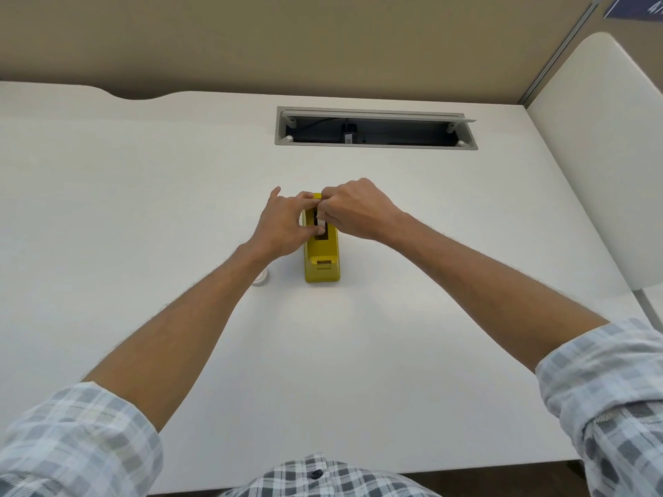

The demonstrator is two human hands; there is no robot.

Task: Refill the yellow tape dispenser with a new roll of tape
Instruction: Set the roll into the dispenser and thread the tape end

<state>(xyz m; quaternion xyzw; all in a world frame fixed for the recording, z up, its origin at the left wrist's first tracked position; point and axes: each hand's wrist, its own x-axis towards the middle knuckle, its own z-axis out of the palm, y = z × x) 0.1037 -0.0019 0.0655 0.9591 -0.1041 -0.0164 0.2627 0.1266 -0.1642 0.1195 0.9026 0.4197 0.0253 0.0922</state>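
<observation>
The yellow tape dispenser (321, 258) stands upright in the middle of the white desk (143, 209), its cutter end toward me. Both hands meet over its open top slot. My left hand (283, 224) rests against the dispenser's left side with fingers at the slot. My right hand (353, 209) comes in from the right with fingers pinched on something pale at the slot, probably the tape roll (321, 220), which is mostly hidden. A small white round object (260, 278), possibly a tape core, lies on the desk just left of the dispenser, partly under my left forearm.
A grey cable hatch (375, 127) is open in the desk behind the dispenser. A white chair back (602, 156) stands at the right. A beige partition wall runs along the far edge.
</observation>
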